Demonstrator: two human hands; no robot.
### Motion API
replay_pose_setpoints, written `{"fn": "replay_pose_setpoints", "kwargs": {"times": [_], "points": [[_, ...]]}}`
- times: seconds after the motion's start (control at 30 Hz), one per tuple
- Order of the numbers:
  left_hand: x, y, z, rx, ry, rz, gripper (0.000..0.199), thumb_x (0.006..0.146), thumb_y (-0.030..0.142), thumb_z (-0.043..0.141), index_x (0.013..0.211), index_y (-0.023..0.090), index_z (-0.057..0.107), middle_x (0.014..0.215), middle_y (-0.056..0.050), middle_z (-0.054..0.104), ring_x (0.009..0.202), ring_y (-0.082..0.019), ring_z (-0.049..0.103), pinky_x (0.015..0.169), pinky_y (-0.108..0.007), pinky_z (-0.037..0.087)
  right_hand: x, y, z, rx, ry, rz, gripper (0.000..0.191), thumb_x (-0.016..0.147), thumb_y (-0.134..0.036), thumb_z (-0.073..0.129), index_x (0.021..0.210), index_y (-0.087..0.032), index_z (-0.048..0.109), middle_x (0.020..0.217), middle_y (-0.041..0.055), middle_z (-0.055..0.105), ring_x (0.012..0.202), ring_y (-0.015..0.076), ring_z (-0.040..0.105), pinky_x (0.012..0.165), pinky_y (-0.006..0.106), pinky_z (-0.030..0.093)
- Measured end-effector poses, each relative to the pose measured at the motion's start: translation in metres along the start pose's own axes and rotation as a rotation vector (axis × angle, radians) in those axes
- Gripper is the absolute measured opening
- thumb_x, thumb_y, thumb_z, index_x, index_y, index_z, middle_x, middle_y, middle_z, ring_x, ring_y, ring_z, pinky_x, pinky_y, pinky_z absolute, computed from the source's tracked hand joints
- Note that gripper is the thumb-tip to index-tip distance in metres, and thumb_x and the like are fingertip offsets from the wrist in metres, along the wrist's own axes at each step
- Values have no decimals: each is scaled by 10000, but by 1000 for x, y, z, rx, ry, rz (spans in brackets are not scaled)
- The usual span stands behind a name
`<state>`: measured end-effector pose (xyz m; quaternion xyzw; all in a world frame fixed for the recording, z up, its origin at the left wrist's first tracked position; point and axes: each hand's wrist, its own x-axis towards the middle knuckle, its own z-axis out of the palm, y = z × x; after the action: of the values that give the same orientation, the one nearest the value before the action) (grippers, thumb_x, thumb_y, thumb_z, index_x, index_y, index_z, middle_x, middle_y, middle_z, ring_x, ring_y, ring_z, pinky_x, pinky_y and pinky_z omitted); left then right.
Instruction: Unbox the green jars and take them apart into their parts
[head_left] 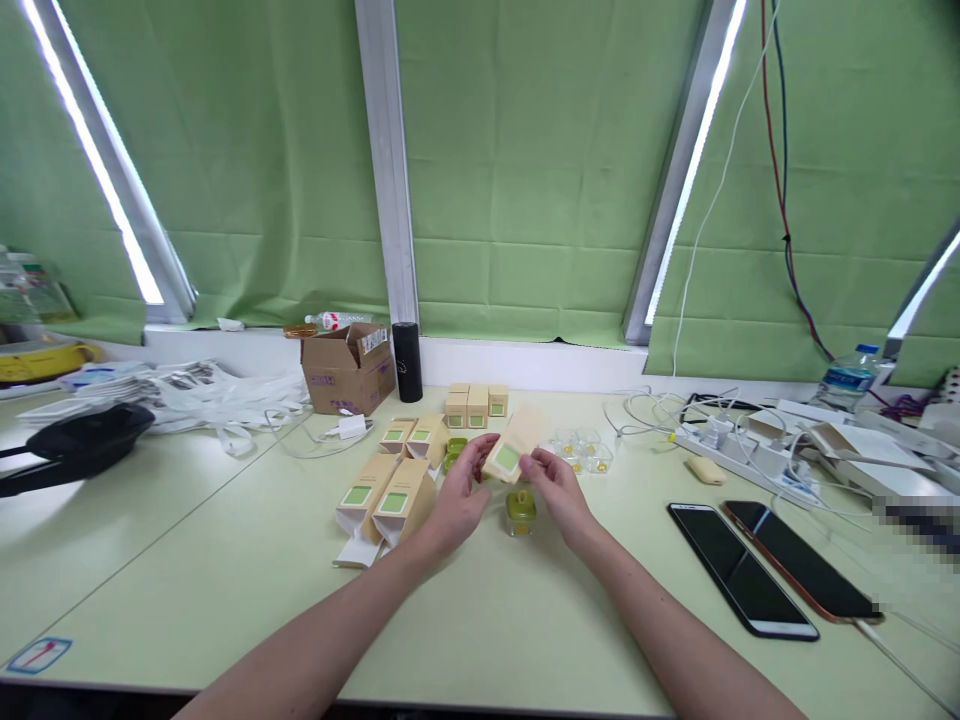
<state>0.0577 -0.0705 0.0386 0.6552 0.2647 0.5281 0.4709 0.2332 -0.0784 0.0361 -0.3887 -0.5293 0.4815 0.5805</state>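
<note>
A small cream cardboard box (517, 440) with a green window is held up, tilted, between my hands. The fingers of my left hand (463, 490) are curled at its left edge, with the thumb lower down. My right hand (561, 488) grips its right edge, thumb in front. Just below, a small glass jar with a green lid (520, 512) stands on the table. Several similar boxes (401, 500) lie to the left, the nearest with flaps open. Behind my left hand another green jar (453, 453) is partly hidden. Clear small containers (583, 450) sit beyond my right hand.
More closed cream boxes (477, 406) stand at the back. A brown carton (348, 372) and black cylinder (407, 362) are behind them. Two phones (742, 570) lie at right, near a power strip (739, 462) and cables. White straps (217, 395) spread at left.
</note>
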Motion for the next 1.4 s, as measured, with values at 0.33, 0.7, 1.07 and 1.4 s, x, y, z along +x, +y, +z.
{"fn": "replay_pose_setpoints", "kwargs": {"times": [0.33, 0.7, 1.07, 1.4], "points": [[-3, -4, -1, 95, 2, 6, 499, 973, 362, 627, 1444, 239, 516, 1482, -134, 567, 1374, -308, 527, 1139, -474, 440, 0, -4, 1, 2, 48, -22, 511, 753, -720, 760, 895, -233, 711, 776, 61, 760, 764, 246, 684, 742, 357, 541], [-1, -2, 0, 81, -12, -3, 541, 979, 406, 621, 1472, 217, 504, 1511, -137, 559, 1407, -293, 528, 1143, -441, 479, 2, 0, -1, 26, 29, 4, 535, 721, -724, 787, 888, -222, 709, 770, 55, 756, 751, 233, 680, 749, 344, 526], [-9, 7, 1, 180, -56, -2, 761, 808, 71, 527, 1541, 270, 482, 1577, -87, 521, 1427, -308, 504, 1123, -444, 493, 5, 3, -10, 27, 94, -22, 573, 773, -770, 709, 729, -200, 674, 677, 11, 642, 646, 155, 507, 637, 290, 362], [-6, 1, 2, 493, 107, 66, 515, 921, 280, 662, 1420, 255, 539, 1401, -102, 627, 1298, -279, 584, 1104, -457, 481, 2, 2, -1, 67, 85, 28, 602, 682, -774, 788, 814, -204, 648, 730, 8, 663, 680, 155, 543, 651, 282, 370]]}}
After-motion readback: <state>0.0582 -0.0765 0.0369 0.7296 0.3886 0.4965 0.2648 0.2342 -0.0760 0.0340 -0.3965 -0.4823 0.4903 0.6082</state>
